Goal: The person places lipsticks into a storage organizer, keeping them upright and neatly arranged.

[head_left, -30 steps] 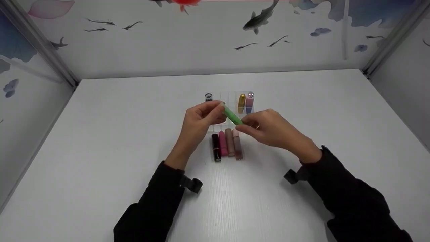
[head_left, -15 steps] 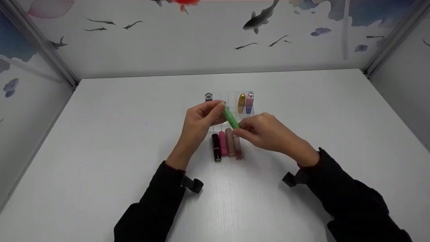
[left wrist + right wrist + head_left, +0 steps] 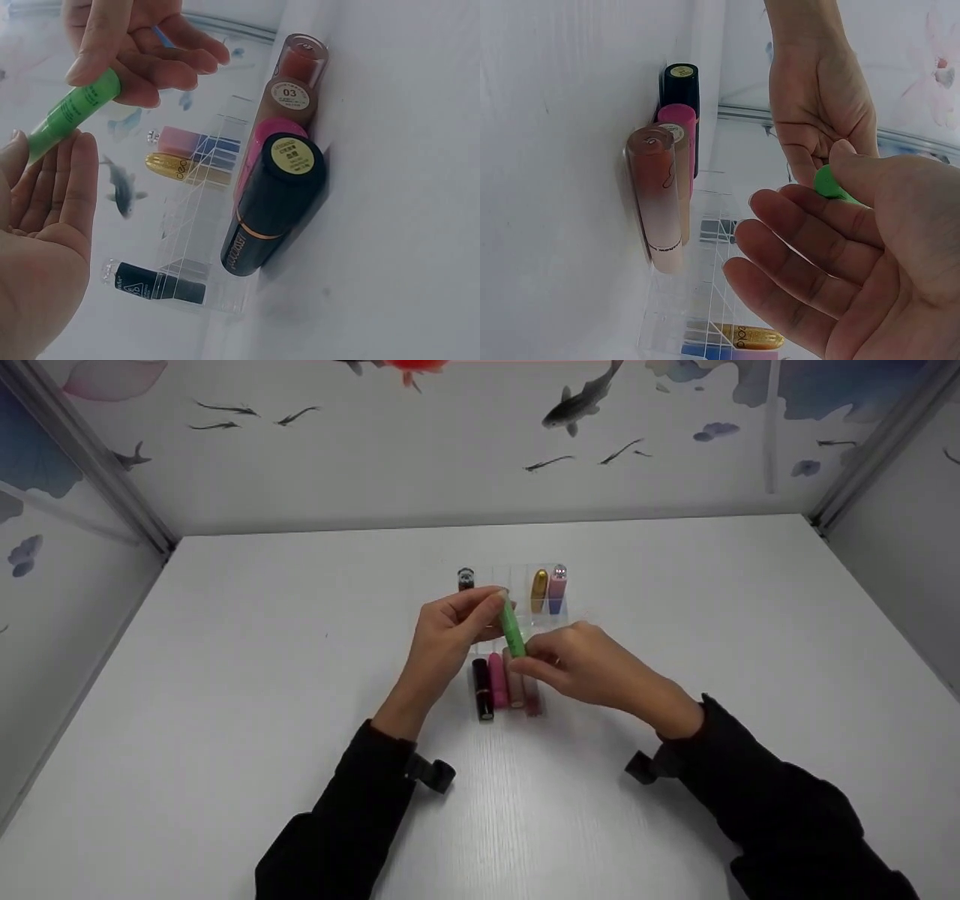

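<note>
Between both hands, in the head view, is a slim green lip balm tube (image 3: 511, 628). My left hand (image 3: 450, 630) pinches its upper end between thumb and fingers, and my right hand (image 3: 589, 667) pinches the lower end. Just below lie a black lipstick (image 3: 483, 690), a bright pink tube (image 3: 497, 682), a brown tube labelled 03 (image 3: 290, 96) and a clear-walled reddish lip gloss (image 3: 656, 187), side by side on the table. The right hand partly covers the brown tube and the gloss in the head view.
Behind the hands stands a clear compartment organizer (image 3: 176, 232). It holds a black tube (image 3: 157, 283) on one side, with a gold tube (image 3: 539, 589) and a pink-and-blue tube (image 3: 557, 589) on the other. White panels (image 3: 420, 465) with painted fish enclose the table (image 3: 262, 660).
My right hand has moved down and left, swinging the green lip balm tube's lower end with it, so the tube stands steeper in the head view. The left hand has barely shifted.
</note>
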The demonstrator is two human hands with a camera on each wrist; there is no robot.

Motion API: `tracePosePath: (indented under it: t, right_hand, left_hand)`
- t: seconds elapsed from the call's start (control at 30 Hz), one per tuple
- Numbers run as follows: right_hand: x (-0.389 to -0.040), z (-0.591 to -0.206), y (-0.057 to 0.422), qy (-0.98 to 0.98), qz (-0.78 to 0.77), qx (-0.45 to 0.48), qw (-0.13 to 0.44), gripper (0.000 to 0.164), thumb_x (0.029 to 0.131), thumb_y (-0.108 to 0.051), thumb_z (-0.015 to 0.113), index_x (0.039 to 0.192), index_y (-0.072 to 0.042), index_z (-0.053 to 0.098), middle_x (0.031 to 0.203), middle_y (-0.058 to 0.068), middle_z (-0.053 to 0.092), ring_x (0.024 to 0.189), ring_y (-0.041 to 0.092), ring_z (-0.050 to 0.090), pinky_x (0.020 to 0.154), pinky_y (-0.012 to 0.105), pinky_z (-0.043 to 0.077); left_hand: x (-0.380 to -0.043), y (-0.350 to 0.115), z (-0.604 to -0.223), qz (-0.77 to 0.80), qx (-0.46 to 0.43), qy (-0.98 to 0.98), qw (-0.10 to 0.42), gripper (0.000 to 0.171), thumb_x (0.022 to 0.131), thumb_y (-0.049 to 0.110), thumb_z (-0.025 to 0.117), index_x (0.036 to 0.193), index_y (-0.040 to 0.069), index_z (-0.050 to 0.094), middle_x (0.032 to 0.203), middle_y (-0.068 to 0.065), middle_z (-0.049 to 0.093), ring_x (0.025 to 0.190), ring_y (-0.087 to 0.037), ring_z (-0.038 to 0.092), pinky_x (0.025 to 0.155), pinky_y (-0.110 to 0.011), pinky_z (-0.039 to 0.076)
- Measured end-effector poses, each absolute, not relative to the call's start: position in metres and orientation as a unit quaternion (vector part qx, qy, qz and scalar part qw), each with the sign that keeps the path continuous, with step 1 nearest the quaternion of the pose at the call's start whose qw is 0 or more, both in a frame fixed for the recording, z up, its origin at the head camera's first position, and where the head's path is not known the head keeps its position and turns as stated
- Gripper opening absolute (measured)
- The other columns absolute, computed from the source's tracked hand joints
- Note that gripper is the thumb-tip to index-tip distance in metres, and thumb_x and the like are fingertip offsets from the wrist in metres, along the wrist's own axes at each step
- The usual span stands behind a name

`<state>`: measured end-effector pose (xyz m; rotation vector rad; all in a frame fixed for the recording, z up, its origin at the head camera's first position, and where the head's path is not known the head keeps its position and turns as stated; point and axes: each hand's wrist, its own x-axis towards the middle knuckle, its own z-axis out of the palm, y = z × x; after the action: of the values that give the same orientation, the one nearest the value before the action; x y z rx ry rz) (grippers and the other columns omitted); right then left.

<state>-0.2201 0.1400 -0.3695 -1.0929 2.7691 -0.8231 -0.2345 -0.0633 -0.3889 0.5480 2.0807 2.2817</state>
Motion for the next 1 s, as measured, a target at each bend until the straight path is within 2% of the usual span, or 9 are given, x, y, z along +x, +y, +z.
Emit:
tracePosePath:
  t: [0.3,0.77,1.0]
  right_hand:
    - [-0.2178,-0.3712,0.136,0.896,-0.259,-0.358,0.031,0.035,0.093,-0.041,0.057,0.08,-0.01,0.069,0.059,-0.007,0.054,0.05,0.004,0.044,0.045,0.019,0.037]
    - [-0.2169,-0.3735,0.1356,0.895,-0.255,-0.365,0.037,0.035,0.093,-0.04,0.056,0.078,-0.011,0.068,0.059,-0.008,0.055,0.05,0.004,0.045,0.046,0.019,0.038]
    - [-0.2188,-0.3737,0.1367,0.891,-0.254,-0.375,0.034,0.036,0.093,-0.042,0.056,0.077,-0.012,0.069,0.059,-0.008,0.054,0.05,0.003,0.044,0.045,0.019,0.036]
  left_hand:
    - [-0.2343,-0.0614,-0.3901,0.722,0.177,0.669,0.012,0.031,0.094,0.024,0.057,0.118,0.006,0.064,0.106,-0.017,0.066,0.091,-0.021,0.069,0.084,-0.037,0.055]
    - [-0.2342,-0.0604,-0.3927,0.717,0.196,0.669,0.001,0.032,0.092,0.033,0.059,0.118,0.016,0.066,0.107,-0.008,0.069,0.1,-0.032,0.066,0.083,-0.036,0.055]
    - [-0.2288,-0.0603,-0.383,0.715,0.191,0.673,0.009,0.031,0.094,0.026,0.056,0.119,0.01,0.065,0.108,-0.012,0.068,0.099,-0.03,0.066,0.083,-0.036,0.055]
